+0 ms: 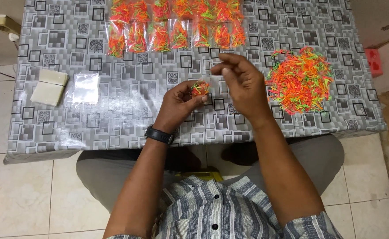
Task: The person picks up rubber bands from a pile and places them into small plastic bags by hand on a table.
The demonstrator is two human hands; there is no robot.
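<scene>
Striped grey-and-white cloth of a buttoned shirt (212, 208) is seen closest to the lens, with grey trousers (101, 170) beneath it and 2 bare forearms reaching up toward a table (128, 115) covered in a grey cloth patterned with squares. A black wristwatch (158, 134) is worn on the left wrist. A small clear packet of orange and green bands (199, 88) is pinched between the thumb and fingertips of the left hand (179, 104), just above the middle of the table. The right hand (243, 84) is held just beside and slightly above that packet, its fingers curled loosely inward with thumb and forefinger close together; whether anything is gripped between them cannot be told. A loose heap of orange, green and yellow bands (300, 79) is spread on the cloth to the right, near the right hand but not touching it. 2 rows of filled clear packets (174, 24) are laid along the far edge of the table. A stack of empty clear bags (86, 88) is placed well to the left, and just beside it lie 2 pale flat pads (49, 86). Pale floor tiles (22, 194) are visible below the table edge.
</scene>
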